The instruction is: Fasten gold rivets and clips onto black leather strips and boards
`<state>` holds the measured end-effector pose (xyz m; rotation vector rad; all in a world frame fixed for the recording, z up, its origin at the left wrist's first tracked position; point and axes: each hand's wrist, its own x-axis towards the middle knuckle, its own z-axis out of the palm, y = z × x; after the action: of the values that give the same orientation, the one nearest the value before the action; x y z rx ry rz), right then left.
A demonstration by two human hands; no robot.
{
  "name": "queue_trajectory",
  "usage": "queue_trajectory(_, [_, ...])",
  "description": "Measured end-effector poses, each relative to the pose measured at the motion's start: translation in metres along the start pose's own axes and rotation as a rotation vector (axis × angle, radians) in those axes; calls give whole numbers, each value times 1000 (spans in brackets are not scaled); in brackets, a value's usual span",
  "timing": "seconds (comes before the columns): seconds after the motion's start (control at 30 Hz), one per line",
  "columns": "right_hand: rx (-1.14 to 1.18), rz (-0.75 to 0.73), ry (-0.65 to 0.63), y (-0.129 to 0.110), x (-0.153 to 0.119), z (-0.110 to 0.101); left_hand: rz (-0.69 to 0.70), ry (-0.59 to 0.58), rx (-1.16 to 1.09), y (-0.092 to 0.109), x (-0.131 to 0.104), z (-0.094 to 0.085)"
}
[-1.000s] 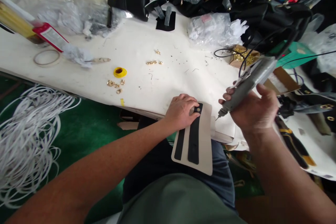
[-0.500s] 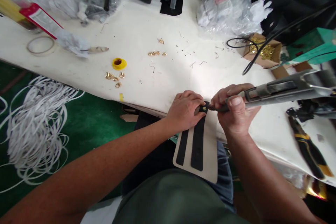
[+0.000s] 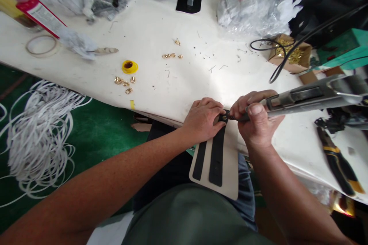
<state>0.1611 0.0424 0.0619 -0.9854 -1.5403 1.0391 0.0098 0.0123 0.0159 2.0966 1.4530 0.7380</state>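
My left hand is closed at the table edge, thumb and fingers gripping the end of a black strap. That strap lies on a beige panel, which juts over the edge above my lap, and a shorter black strip runs beside it. Between my left thumb and forefinger shows a small round metal fitting on the strap. My right hand is wrapped round the front of a grey power screwdriver, held nearly level. Its tip points left at the fitting; whether they touch I cannot tell.
Gold-coloured hardware pieces lie near a yellow tape roll. A box of gold parts stands by a black cable. Pliers lie at right, plastic bags behind. White cord is heaped on the floor.
Both hands keep nearly the same place, with the screwdriver still pointed at the strap's end. The view has shifted slightly, and the fitting looks darker than before.
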Motion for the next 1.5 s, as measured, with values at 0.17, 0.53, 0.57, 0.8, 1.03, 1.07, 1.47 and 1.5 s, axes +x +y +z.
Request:
queue_trajectory(0.17, [-34, -65, 111, 1, -2, 3, 5, -3, 4, 0, 0, -1])
queue_trajectory(0.53, [160, -119, 2, 9, 4, 1, 9, 1, -2, 1, 0, -1])
queue_trajectory(0.57, [188, -130, -2, 9, 6, 1, 8, 0, -2, 0, 0, -1])
queue_trajectory(0.8, [345, -90, 116, 3, 9, 5, 16, 4, -10, -1, 0, 1])
queue_trajectory(1.03, [422, -26, 237, 4, 9, 4, 18, 3, 4, 0, 1, 0])
queue_trajectory(1.07, [441, -10, 264, 5, 9, 3, 19, 1, 5, -1, 1, 0])
queue_trajectory(1.47, [639, 226, 507, 18, 18, -8, 24, 13, 14, -2, 1, 3])
queue_trajectory(1.5, [646, 231, 516, 19, 18, -8, 26, 13, 15, -2, 1, 3])
